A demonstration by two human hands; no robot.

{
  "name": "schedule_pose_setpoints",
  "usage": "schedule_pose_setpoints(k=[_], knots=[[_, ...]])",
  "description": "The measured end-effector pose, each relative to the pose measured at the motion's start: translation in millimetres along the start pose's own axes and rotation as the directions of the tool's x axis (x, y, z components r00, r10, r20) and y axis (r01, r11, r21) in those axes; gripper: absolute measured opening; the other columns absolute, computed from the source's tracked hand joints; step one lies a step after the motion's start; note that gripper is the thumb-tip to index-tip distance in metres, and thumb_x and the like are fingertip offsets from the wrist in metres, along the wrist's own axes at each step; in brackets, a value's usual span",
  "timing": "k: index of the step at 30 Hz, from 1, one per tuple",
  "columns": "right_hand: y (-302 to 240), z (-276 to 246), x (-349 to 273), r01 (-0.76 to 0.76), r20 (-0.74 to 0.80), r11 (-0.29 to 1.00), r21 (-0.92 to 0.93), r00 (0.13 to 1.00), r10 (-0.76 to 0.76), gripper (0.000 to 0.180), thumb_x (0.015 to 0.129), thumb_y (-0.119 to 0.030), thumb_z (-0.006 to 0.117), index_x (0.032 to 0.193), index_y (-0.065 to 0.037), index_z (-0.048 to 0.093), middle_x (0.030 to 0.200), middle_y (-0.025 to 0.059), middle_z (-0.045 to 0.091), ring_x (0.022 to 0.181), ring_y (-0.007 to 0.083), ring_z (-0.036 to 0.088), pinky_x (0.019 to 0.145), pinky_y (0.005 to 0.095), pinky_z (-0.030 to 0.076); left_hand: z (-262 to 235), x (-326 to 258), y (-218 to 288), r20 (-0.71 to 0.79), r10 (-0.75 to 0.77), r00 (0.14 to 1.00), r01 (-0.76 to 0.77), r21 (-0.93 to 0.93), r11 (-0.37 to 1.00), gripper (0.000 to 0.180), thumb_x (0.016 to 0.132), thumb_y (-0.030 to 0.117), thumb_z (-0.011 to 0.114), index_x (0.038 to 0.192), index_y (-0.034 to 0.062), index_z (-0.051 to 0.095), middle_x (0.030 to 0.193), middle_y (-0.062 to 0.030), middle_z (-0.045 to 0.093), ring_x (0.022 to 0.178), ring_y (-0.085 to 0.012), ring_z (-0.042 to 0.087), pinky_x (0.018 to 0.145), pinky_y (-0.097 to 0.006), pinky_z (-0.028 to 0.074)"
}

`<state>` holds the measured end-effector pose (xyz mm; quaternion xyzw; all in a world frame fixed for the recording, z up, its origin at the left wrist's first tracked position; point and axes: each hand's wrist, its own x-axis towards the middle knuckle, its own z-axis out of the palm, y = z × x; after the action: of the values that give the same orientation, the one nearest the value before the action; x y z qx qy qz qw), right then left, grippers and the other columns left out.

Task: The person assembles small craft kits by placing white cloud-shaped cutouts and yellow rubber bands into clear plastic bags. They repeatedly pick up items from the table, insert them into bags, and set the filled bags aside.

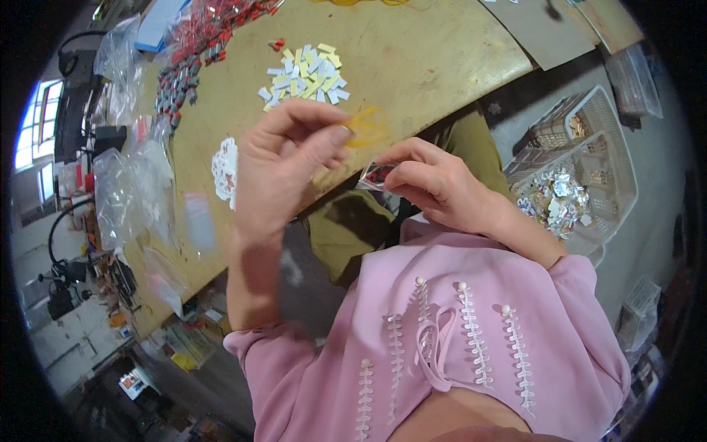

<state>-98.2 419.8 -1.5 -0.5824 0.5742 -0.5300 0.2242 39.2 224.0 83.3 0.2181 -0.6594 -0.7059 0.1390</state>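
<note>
My left hand [291,151] is raised over the near edge of the table, thumb and fingers pinched on a thin yellow rubber band [370,127], which is blurred. To its right and lower, my right hand [445,188] grips a small clear plastic bag [374,177] with something red and dark in it; the fingers hide part of the bag. Beyond my left hand lies a heap of small white and pale yellow pieces [305,74]. A white lacy cut-out piece [224,173] rests just left of my left wrist.
Red and grey small parts [177,85] are piled at the far left of the table [412,59]. Clear plastic bags [129,195] lie along its left side. More yellow bands [361,2] sit at the far edge. A plastic crate [615,169] with shiny pieces stands at right.
</note>
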Motion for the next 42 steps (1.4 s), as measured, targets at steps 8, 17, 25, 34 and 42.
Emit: schedule_pose_setpoints(k=[8, 17, 25, 34, 42], knots=[[-11.2, 9.4, 3.1, 0.071, 0.099, 0.997, -0.028, 0.993, -0.067, 0.021, 0.088, 0.004, 0.075, 0.108, -0.002, 0.07, 0.122, 0.0171, 0.067, 0.107, 0.0351, 0.068, 0.087, 0.0391, 0.059, 23.7, -59.1, -59.0, -0.12, 0.009, 0.993, -0.002, 0.062, 0.998, 0.014, 0.095, -0.001, 0.076, 0.108, 0.0018, 0.075, 0.1, -0.0056, 0.076, 0.083, -0.01, 0.07, 0.072, -0.024, 0.056], [-16.9, 16.6, 4.6, 0.016, 0.179, 0.998, -0.061, 0.984, -0.005, 0.021, 0.087, 0.009, 0.074, 0.106, 0.0, 0.071, 0.131, 0.018, 0.065, 0.113, 0.0314, 0.069, 0.091, 0.0371, 0.06, 4.8, -71.3, -43.0, 0.171, 0.365, 0.915, -0.341, 0.812, 0.474, 0.021, 0.079, 0.002, 0.081, 0.099, 0.0087, 0.078, 0.091, -0.0053, 0.066, 0.085, -0.0262, 0.064, 0.072, -0.038, 0.053], [-24.0, 27.3, 2.7, 0.002, 0.306, 1.0, -0.024, 0.952, 0.005, 0.022, 0.088, 0.011, 0.073, 0.107, 0.001, 0.069, 0.13, 0.0158, 0.065, 0.109, 0.0289, 0.07, 0.087, 0.0362, 0.061, 3.5, -74.7, -49.4, 0.325, -0.248, 0.913, -0.247, 0.922, 0.297, 0.018, 0.087, 0.027, 0.078, 0.096, 0.0112, 0.075, 0.087, -0.0115, 0.073, 0.082, -0.0311, 0.072, 0.07, -0.045, 0.056], [-18.3, 17.5, 11.6, 0.079, 0.178, 0.995, -0.067, 0.982, -0.066, 0.016, 0.09, 0.004, 0.074, 0.103, 0.002, 0.065, 0.115, 0.0143, 0.066, 0.097, 0.0309, 0.071, 0.08, 0.0365, 0.06, -6.4, -75.2, -32.0, 0.267, -0.01, 0.964, -0.199, 0.742, 0.641, 0.023, 0.083, 0.018, 0.082, 0.101, 0.0082, 0.072, 0.068, -0.0085, 0.062, 0.059, -0.0246, 0.061, 0.057, -0.037, 0.048], [-15.5, 11.8, 8.4, -0.024, 0.119, 0.999, -0.025, 0.993, 0.027, 0.018, 0.089, 0.009, 0.074, 0.103, -0.001, 0.069, 0.12, 0.0128, 0.066, 0.101, 0.0248, 0.071, 0.084, 0.0332, 0.059, -1.5, -83.3, -52.6, -0.127, 0.147, 0.981, -0.073, 0.461, 0.885, 0.05, 0.074, 0.004, 0.091, 0.12, 0.0087, 0.072, 0.082, -0.001, 0.063, 0.069, -0.0141, 0.057, 0.064, -0.028, 0.049]])
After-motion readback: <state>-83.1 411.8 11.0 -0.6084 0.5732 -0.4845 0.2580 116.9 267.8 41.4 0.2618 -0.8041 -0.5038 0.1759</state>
